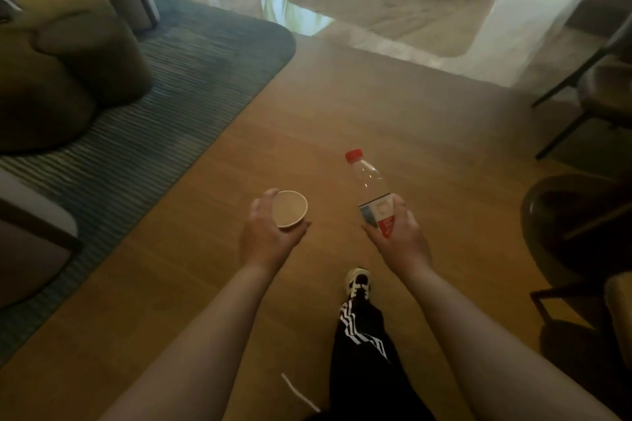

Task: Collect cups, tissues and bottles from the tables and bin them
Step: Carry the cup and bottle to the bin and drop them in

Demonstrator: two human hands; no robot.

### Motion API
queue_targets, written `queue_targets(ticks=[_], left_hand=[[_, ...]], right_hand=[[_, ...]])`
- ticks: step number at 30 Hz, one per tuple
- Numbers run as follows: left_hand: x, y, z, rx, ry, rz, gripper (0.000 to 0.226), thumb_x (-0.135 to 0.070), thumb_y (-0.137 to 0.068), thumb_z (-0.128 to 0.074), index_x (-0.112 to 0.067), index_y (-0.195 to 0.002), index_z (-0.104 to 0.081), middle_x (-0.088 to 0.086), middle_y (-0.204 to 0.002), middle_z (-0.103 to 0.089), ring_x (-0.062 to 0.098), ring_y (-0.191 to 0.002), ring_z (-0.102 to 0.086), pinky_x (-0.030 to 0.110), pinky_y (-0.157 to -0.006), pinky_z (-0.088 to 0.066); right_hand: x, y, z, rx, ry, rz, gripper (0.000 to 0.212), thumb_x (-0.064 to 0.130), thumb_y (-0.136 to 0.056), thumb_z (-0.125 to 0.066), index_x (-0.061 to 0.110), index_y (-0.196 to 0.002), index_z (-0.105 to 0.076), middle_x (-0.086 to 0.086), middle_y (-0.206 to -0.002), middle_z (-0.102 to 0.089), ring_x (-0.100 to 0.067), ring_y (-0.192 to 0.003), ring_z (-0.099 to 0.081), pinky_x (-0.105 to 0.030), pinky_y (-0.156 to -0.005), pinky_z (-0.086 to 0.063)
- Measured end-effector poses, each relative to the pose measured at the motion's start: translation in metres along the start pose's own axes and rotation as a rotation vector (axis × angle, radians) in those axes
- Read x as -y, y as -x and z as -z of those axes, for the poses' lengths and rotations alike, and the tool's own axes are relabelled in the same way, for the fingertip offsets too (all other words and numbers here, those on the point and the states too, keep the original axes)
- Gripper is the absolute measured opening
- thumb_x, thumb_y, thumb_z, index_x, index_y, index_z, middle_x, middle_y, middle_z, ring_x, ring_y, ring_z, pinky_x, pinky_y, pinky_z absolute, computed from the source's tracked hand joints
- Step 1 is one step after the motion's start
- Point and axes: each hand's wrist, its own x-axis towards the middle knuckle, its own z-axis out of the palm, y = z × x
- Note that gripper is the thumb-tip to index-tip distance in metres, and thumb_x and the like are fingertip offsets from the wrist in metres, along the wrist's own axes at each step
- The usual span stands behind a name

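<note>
My left hand grips a small paper cup from the side, its open mouth facing up and looking empty. My right hand holds a clear plastic bottle by its lower labelled part; the red cap points up and away from me. Both hands are held out over the wooden floor in front of my body. No bin and no tissues are in view.
A dark striped rug with an olive armchair lies to the left. A dark round table and chair legs stand at the right. Wooden floor runs ahead to paler flooring. My shoe steps forward.
</note>
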Motion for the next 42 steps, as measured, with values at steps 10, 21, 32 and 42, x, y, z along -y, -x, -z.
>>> queue_targets(ticks=[10, 21, 32, 42], left_hand=[[-0.049, -0.297, -0.101, -0.092, -0.069, 0.118, 0.075, -0.052, -0.065, -0.079, -0.023, -0.127, -0.048, 0.000, -0.114, -0.053, 0.014, -0.088, -0.048, 0.029, -0.071, -0.044], [-0.018, -0.565, -0.161, -0.128, -0.148, 0.128, 0.077, -0.053, -0.067, -0.076, -0.021, -0.130, -0.045, 0.001, -0.115, -0.051, 0.011, -0.091, -0.045, 0.027, -0.066, -0.040], [0.029, -0.907, -0.173, -0.153, -0.210, 0.160, 0.077, -0.058, -0.066, -0.075, -0.025, -0.129, -0.044, -0.003, -0.115, -0.050, 0.012, -0.094, -0.048, 0.028, -0.071, -0.040], [0.068, -1.152, -0.210, -0.170, -0.171, 0.221, 0.076, -0.054, -0.068, -0.075, -0.024, -0.130, -0.042, -0.003, -0.117, -0.049, 0.016, -0.101, -0.050, 0.028, -0.076, -0.041]], right_hand=[[0.058, -0.355, 0.018, 0.073, 0.083, 0.127, 0.072, 0.055, -0.079, -0.064, 0.031, -0.137, -0.029, 0.001, -0.109, -0.057, -0.020, -0.087, -0.059, -0.042, -0.070, -0.055], [0.126, -0.628, -0.038, 0.122, 0.086, 0.204, 0.073, 0.056, -0.079, -0.063, 0.031, -0.137, -0.029, 0.003, -0.105, -0.057, -0.016, -0.083, -0.059, -0.042, -0.067, -0.057], [0.266, -0.930, -0.123, 0.160, 0.097, 0.233, 0.075, 0.056, -0.079, -0.064, 0.031, -0.138, -0.027, 0.003, -0.108, -0.058, -0.015, -0.086, -0.058, -0.032, -0.063, -0.050], [0.352, -1.174, -0.185, 0.174, 0.127, 0.244, 0.075, 0.057, -0.079, -0.061, 0.032, -0.139, -0.024, 0.003, -0.105, -0.056, -0.015, -0.084, -0.058, -0.037, -0.065, -0.055]])
